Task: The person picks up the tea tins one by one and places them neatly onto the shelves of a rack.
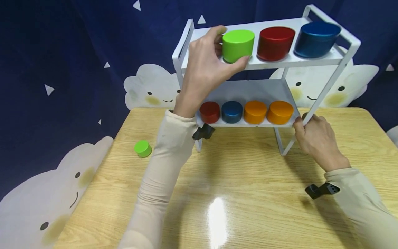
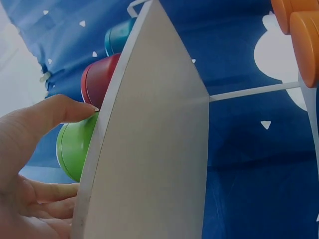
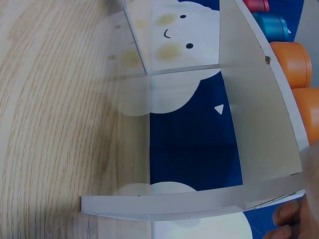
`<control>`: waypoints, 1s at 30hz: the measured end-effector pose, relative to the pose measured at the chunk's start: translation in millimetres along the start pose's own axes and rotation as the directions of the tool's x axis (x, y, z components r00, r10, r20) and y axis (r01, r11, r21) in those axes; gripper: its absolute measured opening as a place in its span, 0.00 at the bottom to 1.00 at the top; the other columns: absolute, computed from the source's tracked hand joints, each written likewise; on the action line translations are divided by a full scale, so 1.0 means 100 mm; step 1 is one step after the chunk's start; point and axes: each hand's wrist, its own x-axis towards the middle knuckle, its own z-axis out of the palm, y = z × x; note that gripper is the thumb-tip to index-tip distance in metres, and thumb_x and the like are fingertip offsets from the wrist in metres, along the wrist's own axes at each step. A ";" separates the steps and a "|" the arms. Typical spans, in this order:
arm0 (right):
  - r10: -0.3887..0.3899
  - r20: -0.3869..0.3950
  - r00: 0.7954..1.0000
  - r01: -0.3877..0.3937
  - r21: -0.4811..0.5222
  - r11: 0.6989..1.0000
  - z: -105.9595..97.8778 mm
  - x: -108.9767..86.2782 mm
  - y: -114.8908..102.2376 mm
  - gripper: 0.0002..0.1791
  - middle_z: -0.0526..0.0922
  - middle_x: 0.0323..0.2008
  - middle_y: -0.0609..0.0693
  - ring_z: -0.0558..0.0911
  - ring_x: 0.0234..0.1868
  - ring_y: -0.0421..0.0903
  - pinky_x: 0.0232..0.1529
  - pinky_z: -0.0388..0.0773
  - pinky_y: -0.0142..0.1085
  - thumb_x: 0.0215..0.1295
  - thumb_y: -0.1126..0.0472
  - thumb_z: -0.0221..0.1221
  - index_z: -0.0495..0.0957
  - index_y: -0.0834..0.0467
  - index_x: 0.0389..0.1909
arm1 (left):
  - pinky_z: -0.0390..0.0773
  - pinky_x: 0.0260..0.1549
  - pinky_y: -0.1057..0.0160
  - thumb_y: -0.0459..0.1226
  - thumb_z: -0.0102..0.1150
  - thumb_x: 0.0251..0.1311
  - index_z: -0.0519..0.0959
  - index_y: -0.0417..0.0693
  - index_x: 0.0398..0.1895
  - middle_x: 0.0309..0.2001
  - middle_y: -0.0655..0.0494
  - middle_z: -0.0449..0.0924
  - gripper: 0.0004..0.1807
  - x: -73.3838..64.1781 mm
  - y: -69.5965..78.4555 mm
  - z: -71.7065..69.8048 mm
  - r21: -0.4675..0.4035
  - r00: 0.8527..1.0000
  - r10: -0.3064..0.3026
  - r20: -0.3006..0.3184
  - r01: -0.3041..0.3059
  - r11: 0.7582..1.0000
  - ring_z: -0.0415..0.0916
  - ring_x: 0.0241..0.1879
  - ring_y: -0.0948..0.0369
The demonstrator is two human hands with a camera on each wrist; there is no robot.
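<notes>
My left hand holds a bright green round tin on the top shelf of a white two-tier rack, thumb at its front and fingers curled behind its left side. In the left wrist view the green tin sits at the shelf's edge under my thumb. Beside it on that shelf stand a dark red tin and a blue tin. My right hand grips the rack's right front post at the lower shelf, thumb toward the shelf's front corner.
Along the lower shelf stand a smaller red tin, a blue tin and two orange tins. A small green tin lies on the wooden table at the left. Behind hangs a dark blue curtain with clouds.
</notes>
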 end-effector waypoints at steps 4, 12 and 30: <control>0.014 0.002 1.000 -0.014 -0.008 1.000 -0.01 0.00 0.00 0.29 0.70 0.18 0.58 0.70 0.21 0.60 0.18 0.61 0.45 0.73 0.49 0.32 0.66 0.60 0.17 | 0.73 0.45 0.77 0.44 0.71 0.48 0.74 0.36 0.57 0.48 0.48 0.82 0.33 -0.03 -0.01 0.00 0.013 0.999 0.012 -0.030 -0.011 1.000 0.80 0.44 0.60; -0.002 -0.005 1.000 0.002 -0.004 1.000 0.00 0.00 0.01 0.28 0.70 0.18 0.57 0.70 0.18 0.57 0.16 0.61 0.43 0.73 0.49 0.32 0.66 0.60 0.18 | 0.72 0.47 0.77 0.43 0.72 0.47 0.75 0.35 0.55 0.49 0.47 0.82 0.33 -0.10 -0.04 -0.02 0.003 0.996 0.030 -0.087 -0.030 1.000 0.80 0.47 0.61; -0.005 0.004 1.000 0.005 0.002 1.000 0.00 0.00 0.01 0.28 0.69 0.16 0.57 0.69 0.14 0.53 0.12 0.61 0.41 0.74 0.48 0.33 0.65 0.60 0.18 | 0.78 0.47 0.67 0.34 0.71 0.48 0.78 0.29 0.47 0.43 0.41 0.83 0.23 -0.87 -0.34 -0.17 -0.081 0.895 0.165 -0.415 -0.217 0.973 0.82 0.42 0.56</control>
